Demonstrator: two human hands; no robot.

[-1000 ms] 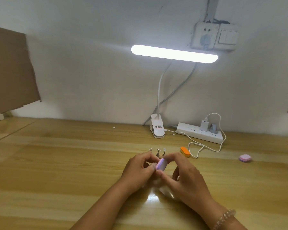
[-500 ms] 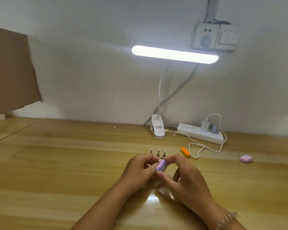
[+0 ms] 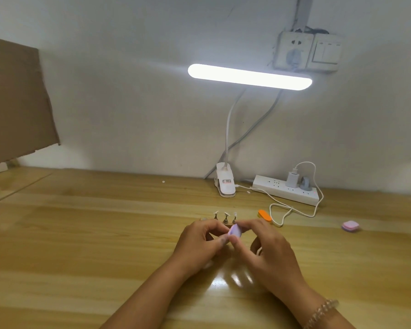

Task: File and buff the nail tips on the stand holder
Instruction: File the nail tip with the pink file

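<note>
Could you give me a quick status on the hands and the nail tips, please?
Right hand pinching lilac buffer block. Left hand closed beside it, contents hidden. Three nail tip stands behind, untouched. Nothing obstructing.

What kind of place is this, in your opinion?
Probably a home nail-craft desk: a wooden table against a wall, a clip-on lamp, and small nail-tip stands beside the hands.

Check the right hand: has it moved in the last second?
No. The right hand still pinches the purple buffer in the same spot just in front of the three nail stands.
</note>
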